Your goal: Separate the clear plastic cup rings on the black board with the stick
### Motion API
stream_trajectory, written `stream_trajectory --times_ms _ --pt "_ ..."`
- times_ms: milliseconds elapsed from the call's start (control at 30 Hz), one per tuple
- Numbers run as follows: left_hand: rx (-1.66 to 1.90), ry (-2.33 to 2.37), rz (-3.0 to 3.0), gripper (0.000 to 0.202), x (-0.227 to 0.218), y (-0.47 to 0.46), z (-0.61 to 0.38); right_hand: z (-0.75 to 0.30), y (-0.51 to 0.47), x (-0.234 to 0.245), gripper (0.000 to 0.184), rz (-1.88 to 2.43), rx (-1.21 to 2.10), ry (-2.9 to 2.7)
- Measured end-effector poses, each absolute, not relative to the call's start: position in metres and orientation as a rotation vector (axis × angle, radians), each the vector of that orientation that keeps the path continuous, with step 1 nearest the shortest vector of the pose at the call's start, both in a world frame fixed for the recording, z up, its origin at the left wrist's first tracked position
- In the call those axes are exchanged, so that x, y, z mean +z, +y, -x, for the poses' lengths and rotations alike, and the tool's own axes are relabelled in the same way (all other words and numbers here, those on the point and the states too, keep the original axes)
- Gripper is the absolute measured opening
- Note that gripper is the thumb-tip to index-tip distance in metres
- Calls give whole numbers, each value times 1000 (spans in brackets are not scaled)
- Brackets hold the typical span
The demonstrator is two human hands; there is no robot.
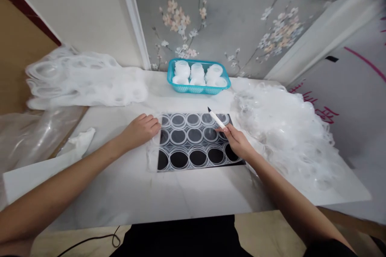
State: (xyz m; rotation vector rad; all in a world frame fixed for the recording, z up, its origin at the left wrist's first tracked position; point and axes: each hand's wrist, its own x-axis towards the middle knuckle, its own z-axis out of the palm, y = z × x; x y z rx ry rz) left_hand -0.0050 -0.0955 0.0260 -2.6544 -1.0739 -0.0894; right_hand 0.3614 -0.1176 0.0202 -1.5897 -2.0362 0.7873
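A clear plastic sheet with rows of white-edged rings (193, 135) lies over a black mat (179, 160) on the table. My left hand (141, 130) is closed at the sheet's left edge, its fingers curled around that margin; the fingertips are partly hidden. Over the sheet's right side, my right hand (237, 139) grips a slim white pen-like tool (216, 118) with a dark pointed tip. That tip points up and left, away from my palm. My right index finger reaches out over the rings.
Behind the sheet, a teal basket (197, 89) holds stacks of white rings. A pile of ringed plastic sheets (90, 80) lies back left, and a larger loose heap (286, 132) covers the right. Crumpled tissue (83, 141) is at left. A wall panel (223, 20) stands behind the table.
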Motion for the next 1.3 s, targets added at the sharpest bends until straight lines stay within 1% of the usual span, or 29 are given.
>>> stream_trajectory --times_ms 133,300,400,500,600,700,767,867,967,1000,1033,1133,1167,1200,1267,1300 --pt "-344 -1414 2665 30 30 -66 6 -356 -119 24 44 1584 750 -2074" --pt "-604 -1907 2636 22 32 -22 5 -355 -112 22 41 1589 741 -2073" --pt "-598 -2091 2531 21 29 1 4 -357 -93 15 39 1571 711 -2036" --pt "-544 -2172 2470 23 26 10 4 -359 -66 10 41 1546 716 -1853" --pt "-558 -2106 2425 33 28 -6 4 -355 -48 15 41 1477 703 -1630" --pt "-534 -1925 2457 31 32 -46 0 -340 -56 27 37 1396 753 -1609" --pt "-485 -1780 2566 32 32 -79 -4 -326 -72 33 32 1314 916 -1620" --pt "-442 -1531 2699 37 25 -125 -9 -304 -100 35 43 1162 1222 -1526" --pt "-412 -1320 2752 38 15 -156 -11 -289 -122 36 28 1066 1495 -1428" --pt "-397 -1272 2752 40 12 -163 -12 -285 -128 38 27 1039 1562 -1419" --pt "-378 -1242 2747 43 10 -169 -13 -282 -132 41 29 1004 1609 -1426" --pt "-303 -1239 2707 51 5 -181 -17 -272 -142 50 53 879 1617 -1522" --pt "-276 -1258 2689 54 5 -184 -18 -268 -143 52 56 880 1583 -1544" --pt "-250 -1277 2673 57 4 -187 -19 -264 -145 54 52 912 1534 -1548" --pt "-200 -1308 2646 60 3 -192 -22 -256 -146 54 29 1038 1418 -1515" --pt "-175 -1325 2642 61 3 -194 -22 -251 -145 52 21 1097 1361 -1493"
